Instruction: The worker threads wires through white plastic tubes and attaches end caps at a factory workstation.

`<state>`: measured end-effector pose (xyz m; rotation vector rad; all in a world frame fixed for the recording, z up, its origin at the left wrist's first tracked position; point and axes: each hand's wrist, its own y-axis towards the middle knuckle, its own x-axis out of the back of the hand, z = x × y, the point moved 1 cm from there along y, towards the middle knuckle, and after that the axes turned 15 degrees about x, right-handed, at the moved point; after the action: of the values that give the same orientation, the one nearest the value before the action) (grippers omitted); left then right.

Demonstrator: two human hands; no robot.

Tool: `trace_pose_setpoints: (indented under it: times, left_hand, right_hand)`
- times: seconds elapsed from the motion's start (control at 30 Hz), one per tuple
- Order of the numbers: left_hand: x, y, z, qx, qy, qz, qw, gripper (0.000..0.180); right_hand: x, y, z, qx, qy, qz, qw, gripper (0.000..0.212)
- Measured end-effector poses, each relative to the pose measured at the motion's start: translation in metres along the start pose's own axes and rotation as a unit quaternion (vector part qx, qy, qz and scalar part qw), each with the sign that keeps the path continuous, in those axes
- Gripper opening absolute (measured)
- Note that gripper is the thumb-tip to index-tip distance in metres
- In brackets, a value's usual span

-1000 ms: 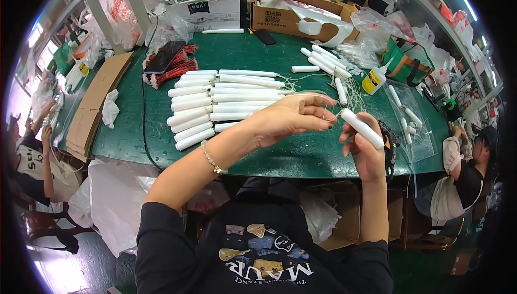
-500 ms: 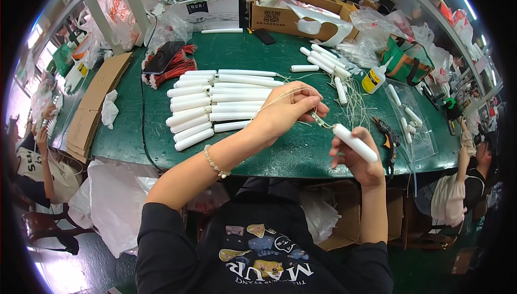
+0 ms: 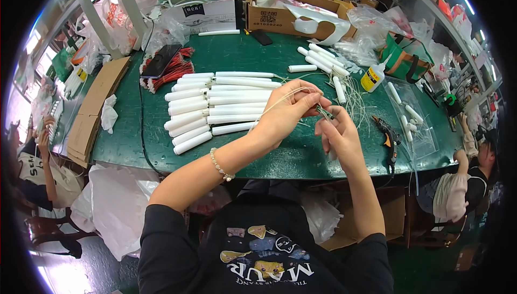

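My left hand (image 3: 293, 110) is closed in a pinch on thin pale wires (image 3: 285, 98), which loop over its back. Between both hands is a small greenish part (image 3: 323, 112) with wire ends, too small to make out fully. My right hand (image 3: 341, 133) is closed, thumb and forefinger at that part. A white tube (image 3: 332, 155) is mostly hidden behind its fingers, with only a pale end showing below. Left of my hands, white tubes (image 3: 237, 93) lie in two neat rows on the green table (image 3: 258, 156).
More white tubes (image 3: 323, 58) with tangled wires (image 3: 355, 100) lie far right. Near them are a glue bottle (image 3: 371, 79) with a yellow label and a glue gun (image 3: 389, 138). A phone (image 3: 161, 61) rests on red wires (image 3: 177, 73). Cardboard boxes (image 3: 285, 20) stand at the back. People sit around.
My right hand has moved up and left to meet my left hand, turning so that its tube is now mostly hidden. The person opposite has raised a hand with a yellowish object.
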<state>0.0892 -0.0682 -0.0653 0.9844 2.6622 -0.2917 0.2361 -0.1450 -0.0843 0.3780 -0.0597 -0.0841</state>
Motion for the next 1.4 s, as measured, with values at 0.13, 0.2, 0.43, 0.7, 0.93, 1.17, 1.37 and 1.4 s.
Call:
trace_pose_setpoints:
  times: [0.13, 0.2, 0.43, 0.7, 0.93, 1.17, 1.37, 1.4]
  left_hand:
    - [0.003, 0.006, 0.005, -0.011, 0.017, 0.014, 1.0, 0.016]
    - [0.007, 0.008, 0.0, -0.02, 0.031, 0.012, 0.999, 0.016]
    - [0.043, 0.026, -0.022, 0.002, -0.15, -0.069, 0.986, 0.019]
    - [0.061, 0.041, -0.043, 0.013, -0.146, -0.089, 0.985, 0.037]
    - [0.076, 0.058, -0.052, 0.053, -0.126, -0.069, 0.988, 0.032]
    - [0.101, 0.089, -0.047, 0.112, -0.091, -0.087, 0.986, 0.027]
    - [0.143, 0.127, -0.06, 0.192, 0.142, -0.003, 0.971, 0.035]
    - [0.153, 0.135, -0.065, 0.173, 0.23, -0.008, 0.958, 0.035]
  right_hand:
    - [0.0, 0.007, -0.012, 0.072, -0.068, -0.042, 0.994, 0.015]
    - [0.003, 0.008, -0.01, 0.074, -0.08, -0.035, 0.993, 0.014]
    - [0.024, 0.008, -0.006, 0.063, -0.119, -0.079, 0.988, 0.014]
    - [0.039, 0.013, -0.006, 0.056, -0.12, -0.073, 0.989, 0.017]
    - [0.044, 0.02, -0.012, -0.002, 0.067, -0.057, 0.996, 0.018]
    - [0.044, 0.044, -0.027, -0.011, 0.196, -0.154, 0.968, 0.02]
    - [0.057, 0.057, -0.033, -0.08, 0.215, -0.184, 0.956, 0.023]
    - [0.058, 0.058, -0.033, -0.086, 0.214, -0.19, 0.954, 0.023]
